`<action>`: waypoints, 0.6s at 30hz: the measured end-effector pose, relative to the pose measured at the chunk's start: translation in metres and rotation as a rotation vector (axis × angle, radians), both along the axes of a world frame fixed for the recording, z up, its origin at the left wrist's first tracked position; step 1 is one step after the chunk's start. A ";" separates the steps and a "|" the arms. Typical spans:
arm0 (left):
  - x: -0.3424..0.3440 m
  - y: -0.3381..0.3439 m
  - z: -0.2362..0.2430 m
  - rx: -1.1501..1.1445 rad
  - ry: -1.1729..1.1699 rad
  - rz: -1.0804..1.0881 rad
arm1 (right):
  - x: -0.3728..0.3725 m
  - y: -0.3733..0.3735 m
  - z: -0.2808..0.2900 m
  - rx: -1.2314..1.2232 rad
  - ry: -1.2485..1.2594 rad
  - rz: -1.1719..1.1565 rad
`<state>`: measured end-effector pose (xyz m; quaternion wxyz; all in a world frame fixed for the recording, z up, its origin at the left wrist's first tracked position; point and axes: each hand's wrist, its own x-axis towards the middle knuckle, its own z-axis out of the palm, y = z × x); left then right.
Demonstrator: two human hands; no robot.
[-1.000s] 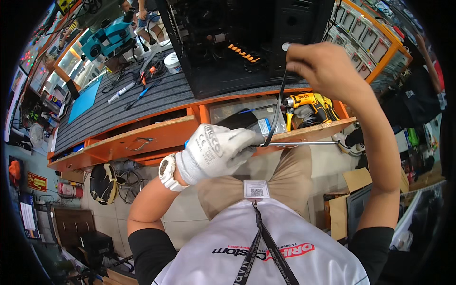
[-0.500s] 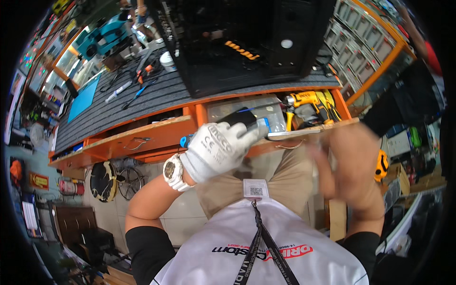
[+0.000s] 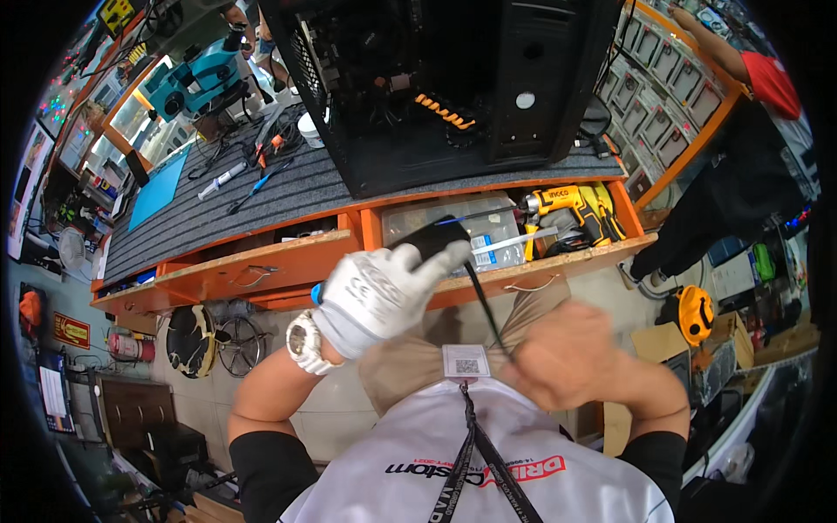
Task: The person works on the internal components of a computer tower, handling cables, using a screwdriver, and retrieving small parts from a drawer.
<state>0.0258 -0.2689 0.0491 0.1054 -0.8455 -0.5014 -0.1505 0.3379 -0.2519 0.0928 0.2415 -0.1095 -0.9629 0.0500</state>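
My left hand [image 3: 375,292], in a white knit glove, is closed on a dark flat object [image 3: 433,241] whose kind I cannot make out. It is over the open drawer's [image 3: 558,265] front edge. A black strap or cord [image 3: 485,307] runs from beside those fingers down to my right hand [image 3: 567,353]. That hand is bare and blurred, its fingers closed around the strap's lower end, in front of my lap. A thin dark shaft with some blue [image 3: 475,216] shows just beyond the left fingers. Inside the drawer lie a yellow drill [image 3: 567,205] and a clear plastic box [image 3: 410,209].
A black computer case [image 3: 436,96] stands open on the grey ribbed worktop [image 3: 288,187]. To its left are a teal microscope [image 3: 196,78], a syringe [image 3: 222,180] and a blue mat [image 3: 159,187]. A second drawer [image 3: 253,261] is ajar. A person in a red sleeve [image 3: 772,83] stands right.
My right hand has come left and down toward my lap, and the black strap now stretches between both hands. My left hand has shifted slightly left and down.
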 end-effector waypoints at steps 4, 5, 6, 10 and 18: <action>0.008 -0.013 0.006 0.018 0.092 -0.270 | -0.024 0.063 0.060 0.313 0.066 -0.465; 0.014 -0.019 0.014 0.110 0.054 -0.245 | -0.025 0.087 0.062 0.078 0.004 -0.465; 0.014 -0.023 0.021 0.111 0.052 -0.243 | -0.024 0.113 0.054 -0.159 -0.054 -0.450; -0.010 -0.016 0.023 0.150 -0.085 0.018 | 0.000 0.126 -0.054 -0.473 -0.183 -0.079; -0.007 -0.010 -0.020 -0.269 0.135 0.092 | -0.029 0.019 -0.001 -0.010 -0.071 -0.208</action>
